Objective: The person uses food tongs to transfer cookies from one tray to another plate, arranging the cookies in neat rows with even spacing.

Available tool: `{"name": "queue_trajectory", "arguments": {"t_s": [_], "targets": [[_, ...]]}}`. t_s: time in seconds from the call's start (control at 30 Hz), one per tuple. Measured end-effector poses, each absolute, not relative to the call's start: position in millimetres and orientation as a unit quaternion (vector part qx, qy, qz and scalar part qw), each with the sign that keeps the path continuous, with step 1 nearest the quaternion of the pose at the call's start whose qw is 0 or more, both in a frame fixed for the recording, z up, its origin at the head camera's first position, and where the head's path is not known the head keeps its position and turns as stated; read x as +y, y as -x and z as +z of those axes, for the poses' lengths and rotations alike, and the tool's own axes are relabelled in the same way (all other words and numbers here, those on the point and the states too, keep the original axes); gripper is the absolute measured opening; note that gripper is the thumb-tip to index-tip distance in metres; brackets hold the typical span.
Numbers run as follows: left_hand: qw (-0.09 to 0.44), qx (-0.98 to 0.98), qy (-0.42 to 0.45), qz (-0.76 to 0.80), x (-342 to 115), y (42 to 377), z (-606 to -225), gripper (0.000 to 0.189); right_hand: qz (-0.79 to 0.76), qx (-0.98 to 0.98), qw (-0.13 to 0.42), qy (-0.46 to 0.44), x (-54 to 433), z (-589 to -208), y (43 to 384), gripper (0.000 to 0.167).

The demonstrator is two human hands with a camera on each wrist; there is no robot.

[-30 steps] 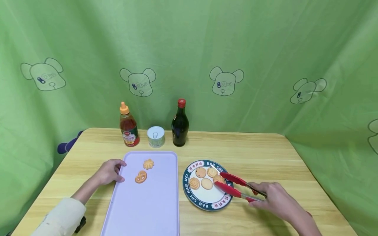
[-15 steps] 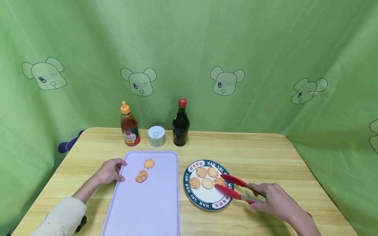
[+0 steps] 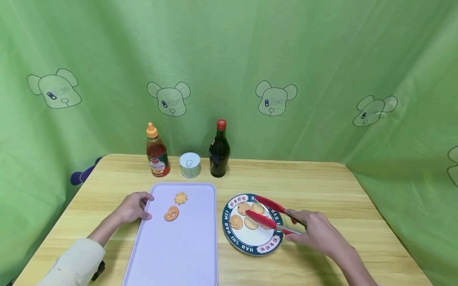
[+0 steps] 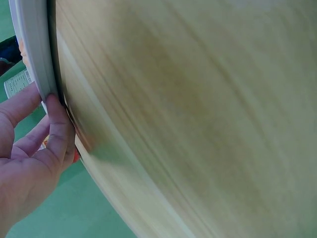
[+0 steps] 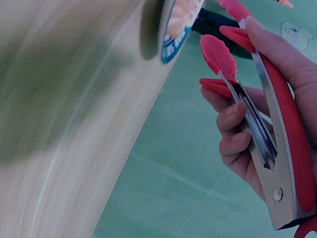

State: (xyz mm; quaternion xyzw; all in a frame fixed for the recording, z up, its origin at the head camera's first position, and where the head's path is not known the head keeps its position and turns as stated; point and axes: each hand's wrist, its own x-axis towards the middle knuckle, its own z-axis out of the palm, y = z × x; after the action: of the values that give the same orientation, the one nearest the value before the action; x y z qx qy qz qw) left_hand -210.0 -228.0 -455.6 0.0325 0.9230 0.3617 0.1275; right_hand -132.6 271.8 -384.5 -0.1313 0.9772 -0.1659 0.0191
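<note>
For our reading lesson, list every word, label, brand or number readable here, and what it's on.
"HAO": plate rim
"SHI": plate rim
"WEI": plate rim
"好食好味": plate rim, twice
Sauce bottle, can, dark bottle: markings too small or blurred
Curtain: lettering too faint

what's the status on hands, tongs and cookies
Right hand holds tongs, tips apart over cookies on plate. Left hand grips edge of tray. Nothing visibly blocking tongs.

Table (image 3: 304, 182): light wood grain, rear corners rounded. Along rear edge, upright, left to right: sauce bottle (image 3: 156, 155), can (image 3: 190, 167), dark bottle (image 3: 219, 154); none touching. Forward of these, tray (image 3: 175, 252), lilac, lying flat, near end cut by frame. Right of tray, apart: plate (image 3: 250, 237), round, green rim.
</note>
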Motion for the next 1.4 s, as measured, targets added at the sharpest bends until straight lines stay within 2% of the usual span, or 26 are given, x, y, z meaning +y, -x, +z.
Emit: {"name": "queue_trajectory", "arguments": {"t_s": [0.33, 1.03, 1.4], "targets": [[0.135, 0.925, -0.032, 0.355, -228.8, 209.3, -456.5, 0.054, -0.18, 0.971, 0.006, 0.16, 225.8, -386.6, 158.3, 0.073], [0.132, 0.925, -0.036, 0.355, -226.5, 211.1, -453.3, 0.055, -0.195, 0.962, 0.104, 0.161, 122.2, -396.0, 197.8, 0.074], [0.13, 0.925, -0.035, 0.355, -226.8, 210.6, -452.5, 0.055, -0.207, 0.956, 0.118, 0.173, 93.4, -407.9, 208.8, 0.071]]}}
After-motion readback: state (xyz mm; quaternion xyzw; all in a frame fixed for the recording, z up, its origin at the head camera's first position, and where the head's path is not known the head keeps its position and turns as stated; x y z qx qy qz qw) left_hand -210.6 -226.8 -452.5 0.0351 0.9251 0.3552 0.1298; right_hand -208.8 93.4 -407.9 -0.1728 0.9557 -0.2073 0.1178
